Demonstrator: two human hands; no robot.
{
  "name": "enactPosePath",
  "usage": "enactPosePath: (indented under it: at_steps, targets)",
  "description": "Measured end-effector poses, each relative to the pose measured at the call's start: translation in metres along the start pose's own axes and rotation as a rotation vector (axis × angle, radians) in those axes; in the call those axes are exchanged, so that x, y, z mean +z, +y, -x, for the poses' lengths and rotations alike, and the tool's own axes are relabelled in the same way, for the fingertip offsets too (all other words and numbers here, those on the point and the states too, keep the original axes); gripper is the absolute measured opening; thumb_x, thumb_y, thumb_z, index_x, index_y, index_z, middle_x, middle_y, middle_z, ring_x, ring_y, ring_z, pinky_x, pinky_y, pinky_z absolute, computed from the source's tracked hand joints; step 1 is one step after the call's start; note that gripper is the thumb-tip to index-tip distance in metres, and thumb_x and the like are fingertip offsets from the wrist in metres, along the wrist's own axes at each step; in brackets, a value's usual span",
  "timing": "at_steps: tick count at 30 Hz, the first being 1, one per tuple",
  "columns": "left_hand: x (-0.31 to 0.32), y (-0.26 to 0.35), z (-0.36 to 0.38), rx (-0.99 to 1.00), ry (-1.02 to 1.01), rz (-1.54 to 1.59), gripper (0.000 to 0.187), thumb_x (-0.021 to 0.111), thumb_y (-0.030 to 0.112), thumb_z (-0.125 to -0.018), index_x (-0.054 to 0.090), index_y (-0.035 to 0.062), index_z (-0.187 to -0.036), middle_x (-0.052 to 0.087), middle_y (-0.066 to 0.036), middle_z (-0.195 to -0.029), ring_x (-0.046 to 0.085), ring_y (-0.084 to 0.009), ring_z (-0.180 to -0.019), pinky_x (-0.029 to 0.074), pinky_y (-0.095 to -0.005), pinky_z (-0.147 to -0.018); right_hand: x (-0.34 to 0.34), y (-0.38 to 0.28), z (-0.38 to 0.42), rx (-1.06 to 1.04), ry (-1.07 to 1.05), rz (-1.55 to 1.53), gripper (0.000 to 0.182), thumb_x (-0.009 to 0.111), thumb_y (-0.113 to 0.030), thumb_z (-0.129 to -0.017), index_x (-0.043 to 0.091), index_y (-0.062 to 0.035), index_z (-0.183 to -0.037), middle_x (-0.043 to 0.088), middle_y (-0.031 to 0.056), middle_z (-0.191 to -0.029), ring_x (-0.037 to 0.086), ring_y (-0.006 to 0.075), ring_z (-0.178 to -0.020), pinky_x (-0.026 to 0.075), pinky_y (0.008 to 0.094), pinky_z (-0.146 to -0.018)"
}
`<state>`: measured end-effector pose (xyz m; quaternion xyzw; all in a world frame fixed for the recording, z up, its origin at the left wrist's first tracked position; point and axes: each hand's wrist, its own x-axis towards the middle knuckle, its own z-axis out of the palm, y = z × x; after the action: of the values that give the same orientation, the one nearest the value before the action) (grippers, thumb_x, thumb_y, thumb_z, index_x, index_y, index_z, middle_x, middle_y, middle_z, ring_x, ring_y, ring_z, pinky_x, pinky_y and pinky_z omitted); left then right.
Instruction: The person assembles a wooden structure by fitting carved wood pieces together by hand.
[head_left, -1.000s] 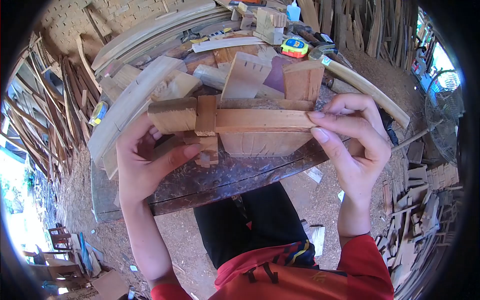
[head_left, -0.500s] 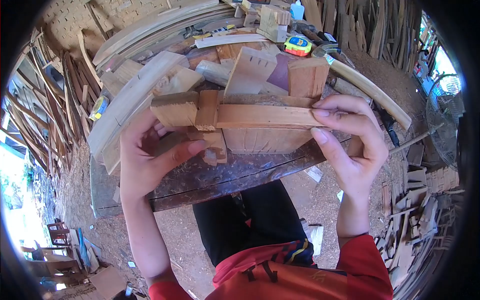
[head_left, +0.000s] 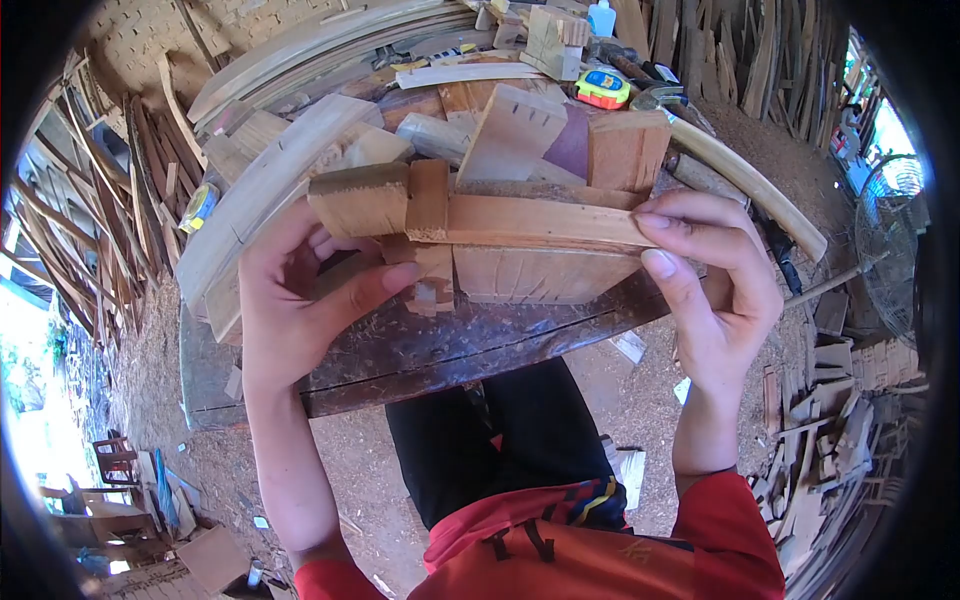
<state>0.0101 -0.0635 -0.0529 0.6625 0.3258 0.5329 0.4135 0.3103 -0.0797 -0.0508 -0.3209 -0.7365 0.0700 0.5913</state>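
A wooden piece (head_left: 545, 221) with a long thin strip and a blocky left end is held level above the near edge of the bench. My left hand (head_left: 310, 290) grips its blocky end from below, fingers curled behind it and thumb in front. The strip's right end sits between the thumb and fingers of my right hand (head_left: 710, 265). A short crosspiece (head_left: 428, 200) stands upright across the strip near my left hand. Behind and below the strip is a wide block (head_left: 545, 274) with pencil-like marks; whether it touches the strip, I cannot tell.
The dark bench (head_left: 460, 350) has a long crack along its front. On it lie a pale curved board (head_left: 275, 185), a marked block (head_left: 512, 135), a yellow-and-blue tape measure (head_left: 603, 89) and a hammer (head_left: 655, 97). A fan (head_left: 892, 245) stands at the right.
The left end of the wooden piece has risen slightly, and the piece has shifted a little to the right with both hands still on it. The camera view has also shifted slightly.
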Motion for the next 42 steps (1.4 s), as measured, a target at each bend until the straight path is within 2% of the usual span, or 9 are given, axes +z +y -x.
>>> enactPosePath:
  at_steps: [15, 18, 24, 27, 42]
  targets:
    - [0.0000, -0.0008, 0.0006, 0.013, -0.001, -0.041, 0.051, 0.079, -0.010, -0.077, 0.060, -0.0046, -0.124, 0.070, -0.009, -0.109, 0.067, -0.0152, -0.096, 0.056, -0.0287, -0.085, -0.0004, 0.0005, 0.0004, 0.033, 0.001, -0.045, 0.017, 0.077, 0.002, -0.078, 0.074, -0.0007, -0.095, 0.073, 0.0131, -0.098, 0.069, 0.0228, -0.092, 0.053, 0.0328, -0.084]
    - [-0.0005, -0.0020, 0.0003, 0.021, -0.010, -0.030, 0.052, 0.079, -0.010, -0.077, 0.060, -0.0043, -0.125, 0.070, -0.009, -0.110, 0.067, -0.0151, -0.097, 0.055, -0.0286, -0.085, -0.0064, 0.0019, 0.0039, 0.047, -0.104, -0.041, 0.016, 0.070, 0.001, -0.087, 0.069, 0.0018, -0.103, 0.066, 0.0188, -0.111, 0.063, 0.0239, -0.104, 0.048, 0.0352, -0.095]
    - [-0.0007, -0.0008, 0.0018, -0.018, -0.009, -0.031, 0.053, 0.079, -0.009, -0.078, 0.059, -0.0042, -0.126, 0.070, -0.009, -0.110, 0.067, -0.0152, -0.097, 0.055, -0.0283, -0.086, -0.0051, 0.0020, 0.0045, 0.067, -0.100, -0.068, 0.017, 0.071, 0.000, -0.087, 0.067, 0.0018, -0.103, 0.065, 0.0192, -0.113, 0.062, 0.0245, -0.106, 0.047, 0.0366, -0.097]
    - [-0.0008, -0.0007, 0.0022, -0.035, -0.004, -0.012, 0.053, 0.079, -0.008, -0.078, 0.058, -0.0043, -0.128, 0.070, -0.009, -0.109, 0.067, -0.0152, -0.097, 0.055, -0.0283, -0.086, 0.0005, 0.0064, 0.0022, 0.004, -0.003, -0.071, 0.020, 0.076, 0.002, -0.079, 0.073, 0.0004, -0.099, 0.071, 0.0142, -0.101, 0.068, 0.0225, -0.094, 0.052, 0.0326, -0.085]
    - [-0.0007, 0.0038, 0.0020, -0.061, -0.034, 0.030, 0.046, 0.075, 0.004, -0.089, 0.057, -0.0055, -0.130, 0.070, -0.010, -0.112, 0.067, -0.0159, -0.100, 0.052, -0.0300, -0.090, 0.0017, 0.0067, 0.0052, 0.027, -0.001, -0.102, 0.021, 0.074, 0.002, -0.081, 0.073, 0.0003, -0.102, 0.071, 0.0148, -0.104, 0.066, 0.0236, -0.100, 0.049, 0.0340, -0.090]
